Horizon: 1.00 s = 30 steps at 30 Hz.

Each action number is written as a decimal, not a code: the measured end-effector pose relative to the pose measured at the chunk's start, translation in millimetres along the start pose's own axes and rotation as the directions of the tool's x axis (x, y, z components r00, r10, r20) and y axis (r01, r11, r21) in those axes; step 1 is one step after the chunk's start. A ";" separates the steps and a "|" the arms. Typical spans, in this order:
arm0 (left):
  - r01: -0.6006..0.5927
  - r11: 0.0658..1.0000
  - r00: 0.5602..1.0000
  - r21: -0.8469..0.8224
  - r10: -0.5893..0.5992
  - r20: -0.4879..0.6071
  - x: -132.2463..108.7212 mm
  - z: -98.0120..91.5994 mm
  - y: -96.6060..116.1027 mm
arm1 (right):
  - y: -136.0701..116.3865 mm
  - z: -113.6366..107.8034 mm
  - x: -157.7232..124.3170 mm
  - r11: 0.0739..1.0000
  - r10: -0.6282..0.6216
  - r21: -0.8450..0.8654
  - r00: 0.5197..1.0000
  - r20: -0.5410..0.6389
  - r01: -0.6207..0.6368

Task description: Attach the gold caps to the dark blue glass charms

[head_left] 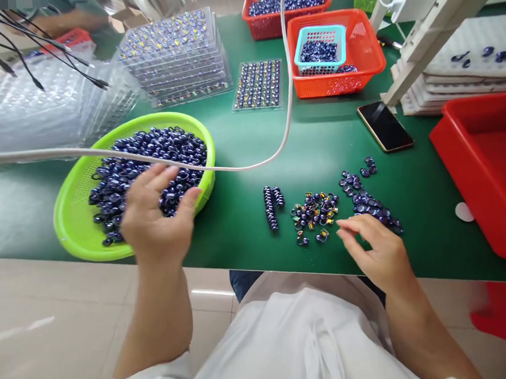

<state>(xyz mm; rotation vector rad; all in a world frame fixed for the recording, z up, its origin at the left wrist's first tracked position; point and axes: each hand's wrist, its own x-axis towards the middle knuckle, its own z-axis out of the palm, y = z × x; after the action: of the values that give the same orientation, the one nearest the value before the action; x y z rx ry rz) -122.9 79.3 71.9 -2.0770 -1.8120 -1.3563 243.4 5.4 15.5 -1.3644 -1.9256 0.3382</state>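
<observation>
My left hand [158, 218] reaches over the lime-green basket [72, 215], which is heaped with shiny dark-blue ring-shaped parts [168, 143]. Its thumb and fingers are spread with nothing visible between them, though some fingertips are close to the parts. Beside a small pile of dark parts with gold-coloured pieces [316, 208], my right hand [379, 247] hovers low, thumb and forefinger slightly apart and no object visible between them. Just behind that hand lie flat dark round caps [371, 205]. To the pile's left stand two short rows of dark parts [270, 208].
A white cable [251, 168] loops across above the green table. Behind are stacked clear trays [180, 62], one filled tray [257, 85] and an orange basket [341, 84] holding a blue one. A phone [385, 126] and red bin [484, 181] are right. Another person's arm [49, 23] shows far left.
</observation>
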 end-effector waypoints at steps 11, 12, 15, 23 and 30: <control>0.153 0.816 0.847 -0.557 0.182 0.499 -73.2 67.6 99.7 | -10.4 19.7 -3.9 0.986 0.059 0.147 0.985 0.161 -0.083; 0.219 0.793 0.834 -0.569 0.151 0.531 -76.5 69.6 102.5 | -13.3 19.3 -5.4 0.960 0.132 0.229 0.980 0.151 -0.164; 0.473 0.667 0.746 -0.576 0.046 0.664 -84.8 74.0 112.8 | -21.4 22.0 -10.1 0.769 0.337 0.521 0.927 0.162 -0.371; 0.887 -0.023 0.450 -0.461 -0.178 0.875 -92.0 84.1 130.4 | -28.4 38.5 -15.8 0.566 0.420 0.762 0.905 0.061 -0.314; 0.917 -0.257 0.294 -0.305 -0.083 0.952 -94.8 86.2 131.2 | -38.0 35.5 -17.3 0.677 0.355 0.701 0.934 -0.045 -0.224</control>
<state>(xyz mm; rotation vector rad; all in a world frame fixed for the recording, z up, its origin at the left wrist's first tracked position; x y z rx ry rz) 41.5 15.9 21.1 -1.9650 -3.2328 -3.3510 194.9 -18.3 6.3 -1.1208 -1.2115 0.9553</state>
